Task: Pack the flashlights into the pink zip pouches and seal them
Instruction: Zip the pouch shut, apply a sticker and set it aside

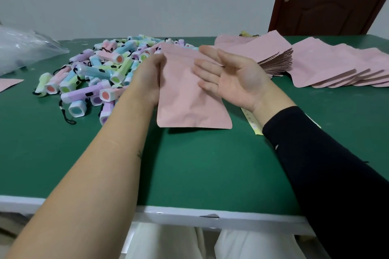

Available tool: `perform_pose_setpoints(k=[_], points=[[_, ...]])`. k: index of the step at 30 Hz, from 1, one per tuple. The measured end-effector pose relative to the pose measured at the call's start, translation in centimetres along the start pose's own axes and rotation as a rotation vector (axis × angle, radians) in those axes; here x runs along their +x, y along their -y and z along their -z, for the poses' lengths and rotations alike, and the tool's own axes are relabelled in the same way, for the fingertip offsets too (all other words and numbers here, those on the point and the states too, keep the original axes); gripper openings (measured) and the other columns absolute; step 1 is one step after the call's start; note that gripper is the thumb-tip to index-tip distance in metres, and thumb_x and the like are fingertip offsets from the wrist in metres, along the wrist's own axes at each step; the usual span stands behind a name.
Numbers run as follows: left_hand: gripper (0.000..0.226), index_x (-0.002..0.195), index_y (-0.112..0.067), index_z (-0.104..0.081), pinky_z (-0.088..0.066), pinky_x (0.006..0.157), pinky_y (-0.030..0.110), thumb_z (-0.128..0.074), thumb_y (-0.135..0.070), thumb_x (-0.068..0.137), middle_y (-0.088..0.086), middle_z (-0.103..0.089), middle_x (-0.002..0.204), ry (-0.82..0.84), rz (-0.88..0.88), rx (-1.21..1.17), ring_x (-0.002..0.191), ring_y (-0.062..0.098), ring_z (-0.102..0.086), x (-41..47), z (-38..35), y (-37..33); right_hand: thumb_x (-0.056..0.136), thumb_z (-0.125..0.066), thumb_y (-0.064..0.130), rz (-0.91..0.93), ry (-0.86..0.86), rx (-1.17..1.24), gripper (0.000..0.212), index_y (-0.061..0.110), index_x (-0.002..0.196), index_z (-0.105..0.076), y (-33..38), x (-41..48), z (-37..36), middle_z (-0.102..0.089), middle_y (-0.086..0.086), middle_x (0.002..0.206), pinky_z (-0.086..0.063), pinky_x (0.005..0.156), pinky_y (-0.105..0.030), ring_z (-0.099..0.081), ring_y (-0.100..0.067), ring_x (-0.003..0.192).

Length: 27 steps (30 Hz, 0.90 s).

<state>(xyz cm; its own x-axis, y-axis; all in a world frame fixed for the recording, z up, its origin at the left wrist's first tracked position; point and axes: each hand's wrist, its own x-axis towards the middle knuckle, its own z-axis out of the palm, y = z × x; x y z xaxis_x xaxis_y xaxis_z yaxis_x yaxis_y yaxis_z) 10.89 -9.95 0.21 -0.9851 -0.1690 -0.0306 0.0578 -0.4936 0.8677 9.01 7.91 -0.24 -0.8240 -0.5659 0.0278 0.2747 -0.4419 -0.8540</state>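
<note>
Pouch up in the air, flashlights waiting on the green table (200,174)

Big flashlight pile (101,73) sits far left, and the fanned spare pouches (328,69) are far right, both well clear. The held pouch (189,98) hangs above the table's middle. It looks light, thin and floppy, a bit crinkly and probably slick, so I'd grab it by the side edges near the zip. The left hand (147,77) grips its left edge. The right hand (231,77) is spread flat, with its fingers on the front. A yellow strip (251,119) lies under the right wrist, and nothing really blocks the reach.
</note>
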Motion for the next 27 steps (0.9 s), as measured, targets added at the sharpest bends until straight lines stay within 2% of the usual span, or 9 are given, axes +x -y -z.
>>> perform_pose_setpoints(k=[3, 6, 9, 11, 14, 16, 19, 23, 27], points=[[0.015, 0.093, -0.012, -0.059, -0.046, 0.062, 0.021, -0.046, -0.013, 0.099, -0.001, -0.060, 0.077, -0.218, 0.007, 0.161, 0.064, 0.013, -0.055, 1.3, 1.2, 0.0, 0.101, -0.040, 0.030, -0.059, -0.047, -0.080, 0.027, 0.019, 0.116, -0.061, -0.1, 0.2, -0.1, -0.062, -0.005, 0.117, -0.047, 0.091, -0.031, -0.059, -0.018, 0.112], [0.018, 0.094, -0.022, -0.061, -0.042, 0.071, 0.024, -0.047, -0.011, 0.094, -0.006, -0.059, 0.089, -0.362, -0.150, 0.489, 0.076, 0.010, -0.051, 1.6, 1.3, 0.0, 0.099, -0.048, 0.024, 0.001, -0.226, -0.153, 0.020, 0.017, 0.107, -0.065, 0.8, 0.0, 0.7, -0.068, -0.002, 0.106, -0.048, 0.087, -0.031, -0.066, -0.013, 0.095], [0.036, 0.126, -0.017, -0.063, -0.043, 0.098, 0.023, -0.048, -0.009, 0.093, -0.005, -0.063, 0.126, -0.297, -0.394, 0.749, 0.114, 0.008, -0.057, 0.9, 0.0, 1.0, 0.096, -0.056, 0.019, 0.061, -0.540, -0.423, 0.024, 0.015, 0.118, -0.065, 2.1, -0.6, 2.7, -0.070, 0.002, 0.102, -0.051, 0.077, -0.028, -0.068, -0.010, 0.084], [0.033, 0.123, -0.016, -0.065, -0.040, 0.096, 0.017, -0.048, -0.010, 0.095, -0.005, -0.064, 0.126, -0.135, -0.438, 0.916, 0.117, 0.007, -0.056, 0.2, -1.5, 2.3, 0.093, -0.057, 0.012, 0.050, -0.676, -0.765, 0.025, 0.017, 0.116, -0.067, 3.0, -1.2, 4.7, -0.068, 0.003, 0.107, -0.054, 0.082, -0.028, -0.066, -0.012, 0.093], [0.030, 0.119, -0.021, -0.067, -0.035, 0.086, 0.015, -0.051, -0.016, 0.095, -0.010, -0.064, 0.120, 0.157, -0.466, 1.273, 0.110, 0.006, -0.054, -0.8, -3.3, 4.9, 0.091, -0.062, 0.014, -0.138, -0.537, -1.190, 0.040, 0.027, 0.128, -0.060, 3.6, -2.7, 7.4, -0.059, 0.007, 0.126, -0.052, 0.085, -0.023, -0.059, -0.011, 0.105], [0.031, 0.125, -0.020, -0.064, -0.039, 0.096, 0.023, -0.053, -0.022, 0.095, -0.005, -0.063, 0.128, 0.357, -0.499, 1.517, 0.116, 0.014, -0.054, -1.1, -4.3, 6.3, 0.093, -0.061, 0.021, -0.305, -0.455, -1.448, 0.049, 0.032, 0.139, -0.050, 3.5, -3.1, 8.4, -0.050, 0.007, 0.141, -0.047, 0.092, -0.027, -0.056, -0.013, 0.112], [0.038, 0.133, -0.021, -0.058, -0.040, 0.100, 0.029, -0.053, -0.034, 0.099, 0.000, -0.059, 0.135, 0.480, -0.515, 1.590, 0.123, 0.017, -0.052, -1.7, -5.2, 6.9, 0.095, -0.057, 0.030, -0.310, -0.426, -1.628, 0.053, 0.030, 0.146, -0.042, 3.0, -2.3, 8.3, -0.040, 0.006, 0.152, -0.036, 0.109, -0.035, -0.044, -0.018, 0.133], [0.050, 0.144, -0.024, -0.043, -0.037, 0.101, 0.035, -0.042, -0.049, 0.100, 0.001, -0.060, 0.132, 0.589, -0.472, 1.767, 0.121, 0.024, -0.053, -2.1, -5.2, 6.9, 0.089, -0.063, 0.037, -0.240, -0.344, -1.651, 0.060, 0.025, 0.145, -0.043, 2.5, -1.2, 7.5, -0.042, 0.002, 0.151, -0.033, 0.108, -0.035, -0.042, -0.020, 0.136], [0.047, 0.122, -0.023, -0.048, -0.029, 0.103, 0.043, -0.039, -0.061, 0.096, -0.003, -0.057, 0.116, 0.620, -0.378, 1.980, 0.116, 0.024, -0.052, -1.3, -4.4, 6.0, 0.085, -0.067, 0.045, -0.283, -0.251, -1.577, 0.071, 0.030, 0.148, -0.037, 3.0, -1.7, 7.9, -0.035, 0.007, 0.155, -0.028, 0.116, -0.040, -0.036, -0.016, 0.139]])
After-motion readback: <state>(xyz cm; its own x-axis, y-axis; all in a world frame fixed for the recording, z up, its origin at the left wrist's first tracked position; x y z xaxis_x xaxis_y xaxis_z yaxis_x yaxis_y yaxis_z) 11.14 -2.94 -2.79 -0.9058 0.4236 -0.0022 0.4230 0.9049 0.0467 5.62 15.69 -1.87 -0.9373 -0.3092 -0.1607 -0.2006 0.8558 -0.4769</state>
